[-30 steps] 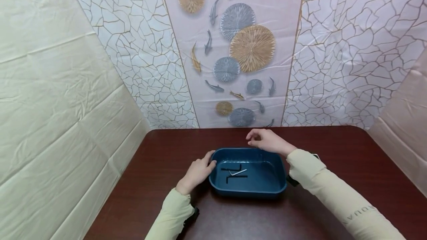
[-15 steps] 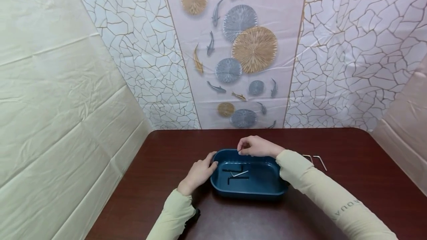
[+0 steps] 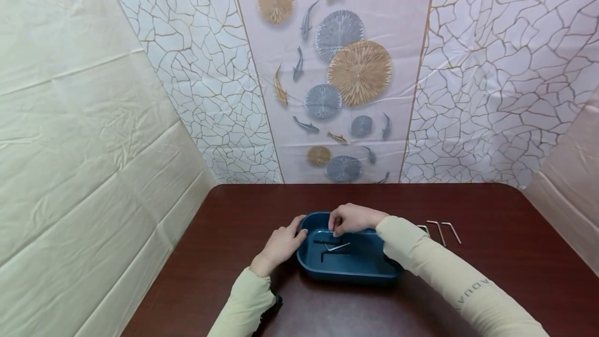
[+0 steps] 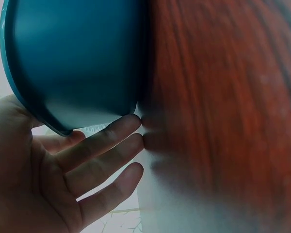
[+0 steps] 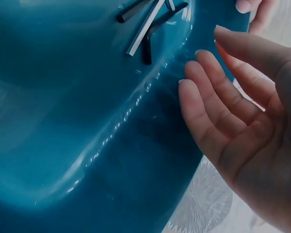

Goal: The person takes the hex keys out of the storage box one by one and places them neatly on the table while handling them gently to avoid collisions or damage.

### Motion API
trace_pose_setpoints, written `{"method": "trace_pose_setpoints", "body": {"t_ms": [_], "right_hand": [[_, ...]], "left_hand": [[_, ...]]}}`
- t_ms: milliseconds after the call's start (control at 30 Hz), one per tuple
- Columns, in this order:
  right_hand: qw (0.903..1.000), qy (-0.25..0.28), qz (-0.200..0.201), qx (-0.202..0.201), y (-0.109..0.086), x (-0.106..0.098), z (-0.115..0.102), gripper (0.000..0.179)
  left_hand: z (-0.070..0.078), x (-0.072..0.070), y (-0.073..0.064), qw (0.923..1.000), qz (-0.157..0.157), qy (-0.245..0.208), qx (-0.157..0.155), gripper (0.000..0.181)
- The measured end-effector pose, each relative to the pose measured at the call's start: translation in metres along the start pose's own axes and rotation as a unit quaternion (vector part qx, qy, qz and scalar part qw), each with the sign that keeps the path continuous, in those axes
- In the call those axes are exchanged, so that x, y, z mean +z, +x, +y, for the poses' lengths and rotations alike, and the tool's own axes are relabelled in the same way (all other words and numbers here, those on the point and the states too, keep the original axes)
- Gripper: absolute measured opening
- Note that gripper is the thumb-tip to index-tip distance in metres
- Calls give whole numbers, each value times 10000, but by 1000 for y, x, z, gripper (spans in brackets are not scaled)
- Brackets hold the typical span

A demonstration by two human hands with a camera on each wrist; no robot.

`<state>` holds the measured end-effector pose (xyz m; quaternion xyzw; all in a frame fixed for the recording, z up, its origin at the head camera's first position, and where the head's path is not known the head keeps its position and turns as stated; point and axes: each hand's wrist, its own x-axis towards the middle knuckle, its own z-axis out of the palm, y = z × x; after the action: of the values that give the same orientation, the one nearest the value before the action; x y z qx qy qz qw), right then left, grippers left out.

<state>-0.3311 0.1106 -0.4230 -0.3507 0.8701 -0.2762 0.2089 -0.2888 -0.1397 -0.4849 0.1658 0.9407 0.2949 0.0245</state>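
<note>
My left hand (image 3: 280, 246) holds the left end of a deep blue tray (image 3: 348, 276), thumb over the rim and fingers along the outer wall. In the left wrist view those fingers (image 4: 106, 167) are nearly straight, close above the tabletop. Inside the tray lie a silver hex key (image 3: 339, 247) and two black hex keys, one nearer the front (image 3: 334, 253) and one behind (image 5: 157, 29). My right hand (image 3: 354, 219) reaches down over the tray's back wall, fingertips near the rear black key. In the right wrist view, its loosely bent fingers (image 5: 206, 114) hold nothing.
Two more L-shaped hex keys lie on the dark red-brown table (image 3: 299, 316) right of the tray: one (image 3: 437, 232) beside my right sleeve, the other (image 3: 452, 233) farther right. A patterned cloth wall (image 3: 360, 160) rises behind the table.
My right hand has moved left and down, from above the back rim into the tray. The two keys on the right have come out from behind my sleeve. My left hand stays at the rim.
</note>
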Motion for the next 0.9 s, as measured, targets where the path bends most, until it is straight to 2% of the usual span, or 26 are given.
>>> {"method": "trace_pose_setpoints", "body": {"t_ms": [300, 567, 900], "right_hand": [[9985, -226, -502, 55, 8, 14, -7, 8], [9960, -273, -837, 151, 15, 26, -10, 10], [9953, -625, -700, 247, 22, 37, -9, 10]], "left_hand": [[0, 1, 2, 9999, -7, 154, -46, 48], [0, 2, 1, 10000, 13, 42, -86, 48], [2, 0, -1, 9999, 53, 63, -99, 48]]}}
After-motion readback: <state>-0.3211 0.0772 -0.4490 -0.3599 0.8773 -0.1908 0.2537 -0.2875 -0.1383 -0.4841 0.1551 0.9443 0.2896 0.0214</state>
